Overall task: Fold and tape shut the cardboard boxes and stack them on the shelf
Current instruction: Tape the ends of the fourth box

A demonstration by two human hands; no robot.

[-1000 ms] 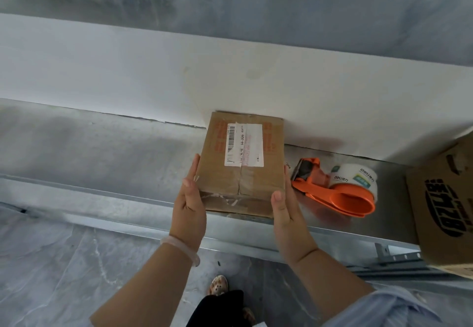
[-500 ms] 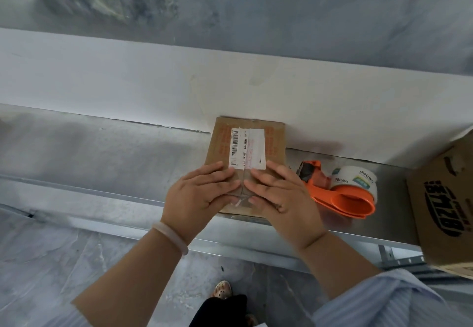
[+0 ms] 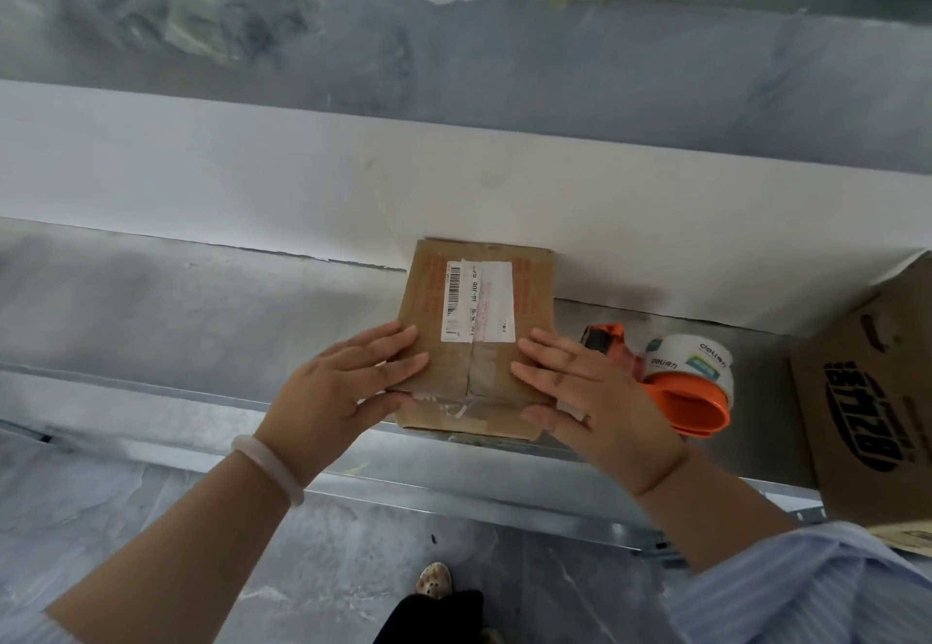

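Matt cardboard box (image 3: pixel 474 371) under my palms, smooth paper label (image 3: pixel 479 300); at three o'clock, glossy orange plastic dispenser (image 3: pixel 691 401); shelf (image 3: pixel 756 391) looks like dull metal.

- Your left hand (image 3: pixel 338 386) and right hand (image 3: pixel 595 391) lie flat over both near top corners of the small cardboard box (image 3: pixel 474 376).
- Your right hand also hides the left part of the tape dispenser (image 3: pixel 691 391).
- The print on the shipping label (image 3: pixel 478 301) is too small for you to read.
- The picture's right edge cuts off the large cardboard box (image 3: pixel 867 406) and its black lettering.
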